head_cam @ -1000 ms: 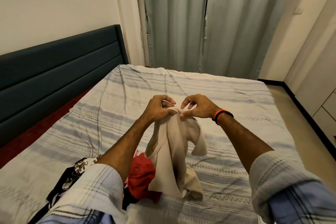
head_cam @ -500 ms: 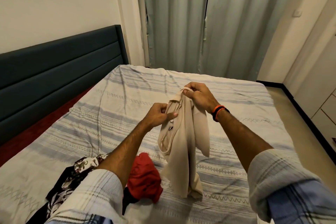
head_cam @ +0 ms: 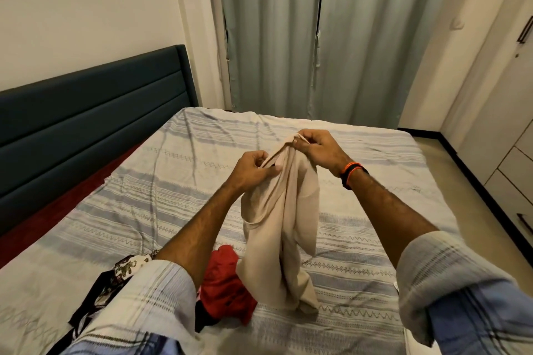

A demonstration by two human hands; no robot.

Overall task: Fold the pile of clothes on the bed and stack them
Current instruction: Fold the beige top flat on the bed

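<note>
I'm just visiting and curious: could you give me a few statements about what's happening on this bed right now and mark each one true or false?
1. Both hands hold the beige fabric garment by its top edge. True: the left hand and the right hand both pinch it.
2. The beige garment lies flat and folded. False: it hangs, its lower end touching the striped bedsheet.
3. A crumpled red cloth lies on the bed near the person. True.
4. The grey curtains are drawn wide open. False: they are closed.
5. The orange and black wristband is on the left wrist. False: right wrist.
</note>
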